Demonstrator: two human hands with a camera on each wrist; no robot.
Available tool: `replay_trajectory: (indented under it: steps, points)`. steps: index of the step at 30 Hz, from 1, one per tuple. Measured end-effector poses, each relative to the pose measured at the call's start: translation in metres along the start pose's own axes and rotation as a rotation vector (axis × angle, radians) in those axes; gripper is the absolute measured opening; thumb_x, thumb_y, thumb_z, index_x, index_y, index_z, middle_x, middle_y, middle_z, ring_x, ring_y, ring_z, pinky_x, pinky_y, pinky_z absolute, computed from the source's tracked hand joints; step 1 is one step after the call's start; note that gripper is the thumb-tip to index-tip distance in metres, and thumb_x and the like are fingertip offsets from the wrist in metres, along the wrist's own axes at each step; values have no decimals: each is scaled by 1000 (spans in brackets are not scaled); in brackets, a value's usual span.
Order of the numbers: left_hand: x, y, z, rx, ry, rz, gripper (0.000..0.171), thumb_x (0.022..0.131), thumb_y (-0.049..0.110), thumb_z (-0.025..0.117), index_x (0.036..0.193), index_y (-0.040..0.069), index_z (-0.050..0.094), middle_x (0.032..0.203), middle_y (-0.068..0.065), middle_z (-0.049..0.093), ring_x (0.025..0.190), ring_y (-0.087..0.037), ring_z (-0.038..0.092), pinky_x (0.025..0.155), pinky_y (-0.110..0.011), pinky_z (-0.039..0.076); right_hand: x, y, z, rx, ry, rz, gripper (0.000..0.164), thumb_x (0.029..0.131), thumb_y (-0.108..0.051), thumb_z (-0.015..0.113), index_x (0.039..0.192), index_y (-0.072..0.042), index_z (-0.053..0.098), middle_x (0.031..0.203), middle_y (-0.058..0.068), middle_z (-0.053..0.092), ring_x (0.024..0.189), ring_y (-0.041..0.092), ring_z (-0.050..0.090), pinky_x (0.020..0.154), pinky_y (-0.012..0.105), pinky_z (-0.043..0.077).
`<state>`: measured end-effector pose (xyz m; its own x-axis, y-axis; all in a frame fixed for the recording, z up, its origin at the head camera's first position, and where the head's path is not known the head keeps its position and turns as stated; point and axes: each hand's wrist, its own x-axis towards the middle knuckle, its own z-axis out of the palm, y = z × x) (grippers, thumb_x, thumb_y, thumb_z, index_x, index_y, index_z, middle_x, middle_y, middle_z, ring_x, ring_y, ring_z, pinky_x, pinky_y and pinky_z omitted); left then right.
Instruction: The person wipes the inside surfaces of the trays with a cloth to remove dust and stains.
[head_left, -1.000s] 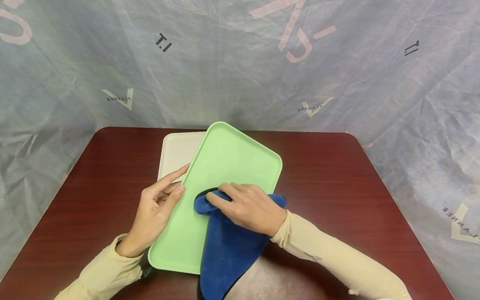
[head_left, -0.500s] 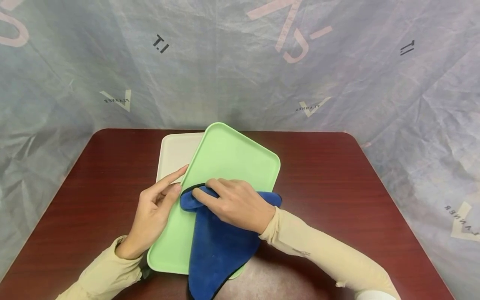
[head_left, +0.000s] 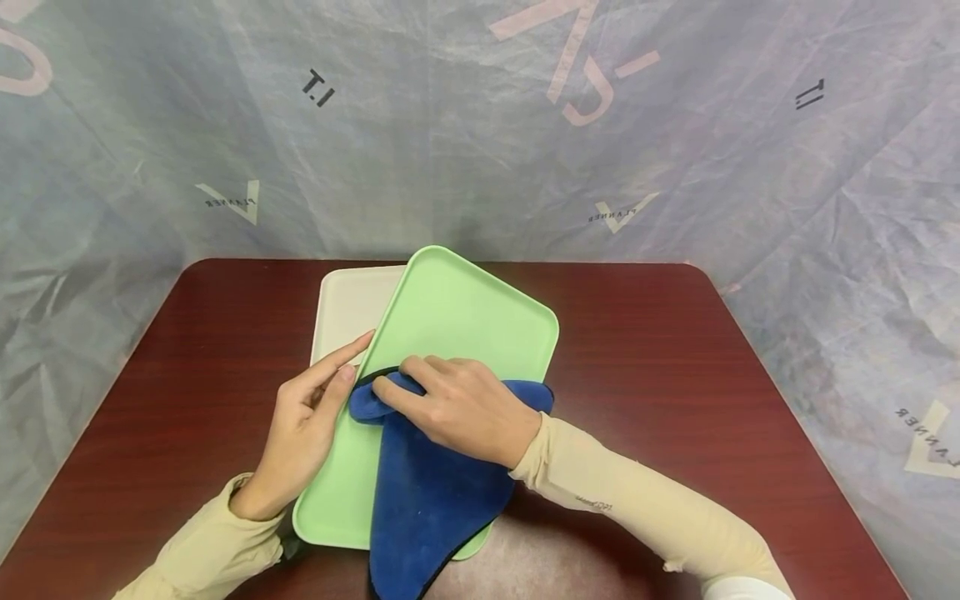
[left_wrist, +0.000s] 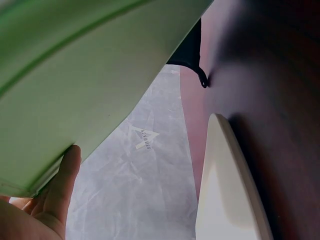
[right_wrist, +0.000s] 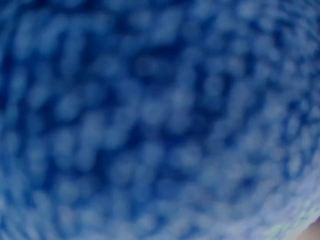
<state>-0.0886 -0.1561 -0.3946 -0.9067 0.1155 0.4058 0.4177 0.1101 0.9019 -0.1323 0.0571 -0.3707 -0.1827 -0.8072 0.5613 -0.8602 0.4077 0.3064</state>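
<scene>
A light green rectangular tray (head_left: 472, 308) is held at a slant above the table, its underside (left_wrist: 95, 90) showing in the left wrist view. My left hand (head_left: 300, 421) grips its left edge, thumb at the rim and fingers reaching along and under it. With bent fingers my right hand (head_left: 465, 408) holds a bunched blue cloth (head_left: 438, 500) with black edging against the tray's face. The cloth drapes over the tray's lower right part and hides it. Blurred blue pile of the cloth (right_wrist: 150, 125) fills the right wrist view.
A cream tray (head_left: 352, 308) lies on the dark red table (head_left: 645, 350), partly covered by the green one in the head view. Grey printed sheeting (head_left: 420, 150) hangs behind the table and along both sides.
My right hand has slid leftward across the green tray with the blue cloth, up to the left rim near my left thumb. The left hand and tray have hardly moved.
</scene>
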Motion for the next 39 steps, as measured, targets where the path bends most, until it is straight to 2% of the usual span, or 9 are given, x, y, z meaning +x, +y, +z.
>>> replay_trajectory:
  steps: [10, 18, 25, 30, 36, 39]
  points:
    - [0, -3, 1, 49, 17, 38, 41, 105, 4, 48, 143, 17, 56, 71, -5, 60, 60, -16, 60, 57, -26, 52, 0, -1, 0, 2, -6, -24, 25, 101, -6, 48, 116, -15, 66, 93, 4, 57, 62, 11, 49, 50, 22, 44]
    - [0, -3, 2, 38, 14, 37, 40, 105, 3, 48, 142, 16, 57, 74, -6, 64, 64, -17, 64, 59, -26, 54, -2, -4, 2, 6, 3, -51, 26, 101, -6, 46, 114, -15, 66, 92, 3, 56, 61, 11, 48, 49, 22, 43]
    - [0, -3, 4, 25, 15, 82, 42, 104, -2, 47, 143, 10, 55, 78, -7, 69, 66, -17, 65, 61, -23, 53, -4, -8, 3, 25, 12, -66, 23, 101, -7, 48, 113, -15, 66, 92, 2, 56, 62, 11, 49, 52, 22, 46]
    - [1, -3, 5, 39, 24, 100, 42, 103, -3, 48, 142, 10, 56, 76, -5, 68, 59, -13, 58, 56, -23, 47, -6, -10, 3, 40, 6, -70, 23, 102, -7, 47, 113, -15, 65, 94, 2, 57, 63, 11, 51, 54, 22, 47]
    - [2, -4, 7, 71, 27, 104, 42, 103, -2, 49, 141, 13, 57, 60, 1, 49, 49, -9, 38, 47, -27, 33, -11, -11, 3, 42, -9, -56, 23, 100, -6, 47, 112, -15, 65, 93, 2, 57, 62, 11, 49, 51, 22, 45]
    - [2, -4, 7, 62, 18, 89, 42, 103, -1, 49, 142, 14, 57, 64, -1, 57, 51, -9, 46, 48, -25, 39, -14, -12, 1, 51, -19, -48, 23, 100, -5, 47, 112, -15, 64, 93, 2, 56, 61, 11, 48, 51, 22, 45]
